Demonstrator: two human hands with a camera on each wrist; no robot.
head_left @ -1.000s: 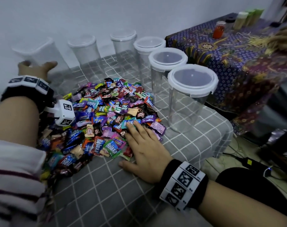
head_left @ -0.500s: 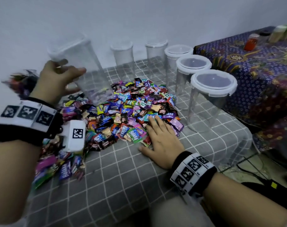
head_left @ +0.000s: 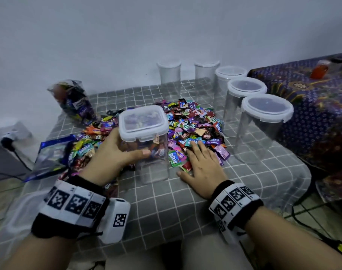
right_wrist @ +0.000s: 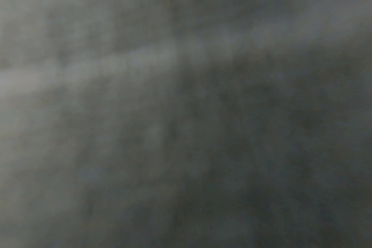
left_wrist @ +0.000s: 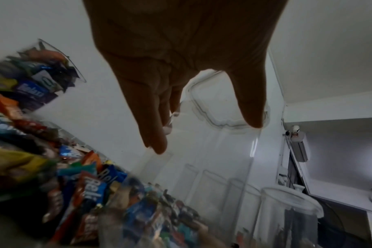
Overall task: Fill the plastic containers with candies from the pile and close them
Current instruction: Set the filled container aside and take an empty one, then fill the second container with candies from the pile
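So your left hand (head_left: 115, 152) grips the upright square container (head_left: 144, 137), lid (head_left: 143, 121) on top; right hand (head_left: 203, 164) lies flat just right, nearer the candy pile (head_left: 195, 123).

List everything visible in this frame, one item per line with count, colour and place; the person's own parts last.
square container: one, clear with white lid on, front centre, empty
round containers: five, clear, lidded, in a row at right back
candy pile: one, multicoloured wrappers, table centre
candy bag: one, clear, filled, back left
blue-edged bag: one, left table edge
checked cloth: grey, covers table
patterned cloth: purple, right side table
orange jar: one, on patterned cloth
left hand: holds square container
right hand: flat, fingers on candy pile
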